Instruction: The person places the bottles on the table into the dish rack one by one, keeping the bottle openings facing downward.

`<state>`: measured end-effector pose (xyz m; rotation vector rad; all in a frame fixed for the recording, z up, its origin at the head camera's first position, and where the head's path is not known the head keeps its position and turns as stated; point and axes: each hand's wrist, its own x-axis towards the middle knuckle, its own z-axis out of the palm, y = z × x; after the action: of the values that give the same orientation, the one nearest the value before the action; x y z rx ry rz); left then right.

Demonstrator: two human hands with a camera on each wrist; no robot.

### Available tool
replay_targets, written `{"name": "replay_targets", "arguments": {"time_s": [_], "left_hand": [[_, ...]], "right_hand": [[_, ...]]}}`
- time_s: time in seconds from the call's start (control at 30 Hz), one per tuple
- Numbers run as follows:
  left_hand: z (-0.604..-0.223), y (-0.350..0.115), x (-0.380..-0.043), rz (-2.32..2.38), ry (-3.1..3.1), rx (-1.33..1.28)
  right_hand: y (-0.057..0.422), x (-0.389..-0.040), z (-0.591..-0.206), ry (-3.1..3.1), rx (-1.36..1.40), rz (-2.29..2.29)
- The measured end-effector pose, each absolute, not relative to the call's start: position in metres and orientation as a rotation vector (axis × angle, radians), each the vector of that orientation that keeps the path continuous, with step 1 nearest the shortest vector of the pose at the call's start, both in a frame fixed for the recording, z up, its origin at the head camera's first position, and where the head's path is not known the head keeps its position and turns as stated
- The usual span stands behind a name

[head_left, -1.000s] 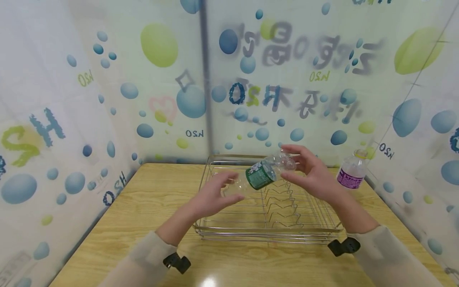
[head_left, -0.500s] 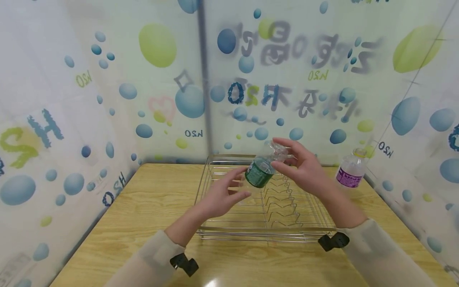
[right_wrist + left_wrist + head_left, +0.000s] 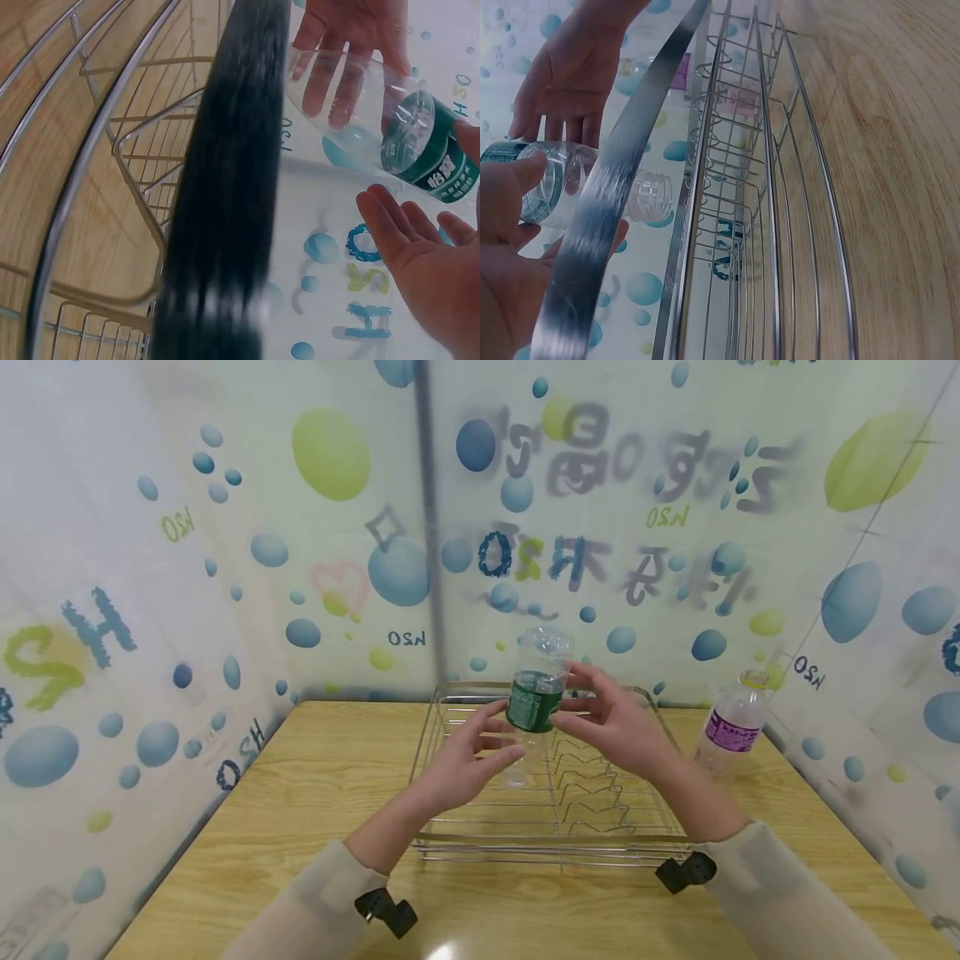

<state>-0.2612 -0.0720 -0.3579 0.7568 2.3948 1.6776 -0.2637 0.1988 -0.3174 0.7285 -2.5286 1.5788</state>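
A clear plastic bottle [image 3: 534, 700] with a green label is upside down above the wire rack, its base up and its neck pointing down, leaning slightly. My left hand [image 3: 459, 770] curves round its lower part, with the thumb in front and the fingers behind. From the other side, my right hand [image 3: 617, 727] holds it by the label, the thumb at the label's edge. The uncapped neck [image 3: 652, 196] shows in the left wrist view. In the right wrist view the label [image 3: 442, 154] is partly covered by a thumb.
The metal wire dish rack [image 3: 562, 841] stands on the wooden table [image 3: 300, 760] beneath both hands. A second clear bottle [image 3: 731, 731] with a purple label and yellow neck ring stands to the right, behind the right wrist. Patterned curtains [image 3: 337, 510] enclose the table.
The green-labelled bottle has turned from lying aslant to nearly upright, base up. My right hand has moved left, from the bottle's end to its label; the left hand has shifted slightly right.
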Motion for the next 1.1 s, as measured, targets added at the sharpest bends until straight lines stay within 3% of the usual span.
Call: {"name": "replay_targets", "arguments": {"time_s": [0.73, 1.1], "left_hand": [[-0.360, -0.072, -0.262, 1.756, 2.300, 0.766], [-0.369, -0.147, -0.265, 1.677, 2.675, 0.748]], "right_hand": [[0.182, -0.261, -0.332, -2.494, 0.771, 1.717], [0.187, -0.260, -0.333, -2.507, 0.750, 1.671]]}}
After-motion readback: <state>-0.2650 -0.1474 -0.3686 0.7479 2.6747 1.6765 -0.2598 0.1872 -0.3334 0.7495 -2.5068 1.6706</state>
